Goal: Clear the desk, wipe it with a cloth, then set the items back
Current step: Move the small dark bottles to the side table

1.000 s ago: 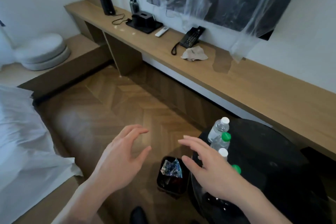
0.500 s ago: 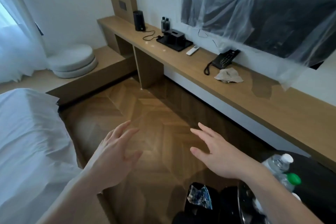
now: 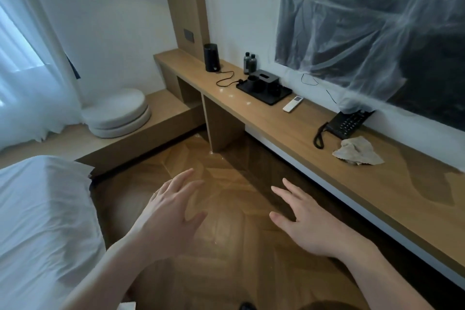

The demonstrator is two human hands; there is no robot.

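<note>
Cloth (image 3: 358, 151) lies crumpled at the tabletop's (image 3: 289, 131) right end beside the phone (image 3: 348, 122), both hands (image 3: 168, 211) (image 3: 310, 221) released over the floor; clearing carelessly risks snagging the phone's cord or the far kettle's (image 3: 211, 57) cable.

A long desk (image 3: 289, 133) runs along the right wall: kettle (image 3: 211, 57) at the far end, then two bottles (image 3: 249, 63) behind a tray (image 3: 264, 90), a remote (image 3: 292, 103), a telephone (image 3: 346, 124), and a cloth (image 3: 357, 151) nearest. A bed (image 3: 42, 221) lies left.
</note>
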